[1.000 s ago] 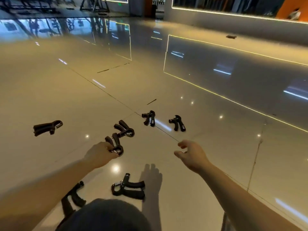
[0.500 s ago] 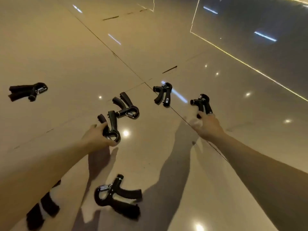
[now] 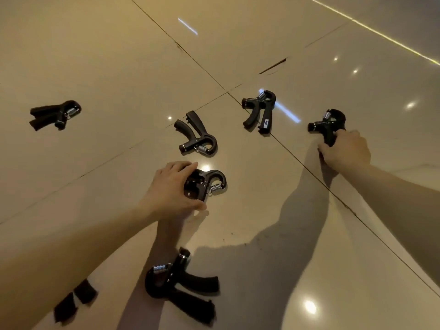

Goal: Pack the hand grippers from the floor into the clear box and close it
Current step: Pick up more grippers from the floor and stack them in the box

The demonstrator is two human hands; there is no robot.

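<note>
both hands are down on the glossy tiled floor [image 3: 119, 55], each on one of the hand grippers. the left hand [image 3: 170, 190] has its fingers [image 3: 181, 166] and thumb curled round the handles of the centre gripper [image 3: 209, 183], spring end poking out to the right. the right hand [image 3: 346, 151] is clamped on the handles of the far-right gripper [image 3: 329, 122]. whether either is off the tiles yet i cannot tell. five more lie loose: the left gripper [image 3: 56, 114] well apart from the rest, the middle gripper [image 3: 196, 136] just beyond the left hand, the seam gripper [image 3: 259, 110] across a tile joint, the near gripper [image 3: 181, 284] beside the left forearm, and the edge gripper [image 3: 73, 297] half hidden behind that arm. what could go wrong, as i judge it: the handles are sprung, so a loose hold may let one kick open and drop, and on so polished a floor it would skid off. drawing the left arm back could knock the near gripper, and the edge gripper is easy to miss. the clear box is not in view, so what it holds and whether its lid is open cannot be told. with both hands full, a shut lid would be awkward.
</note>
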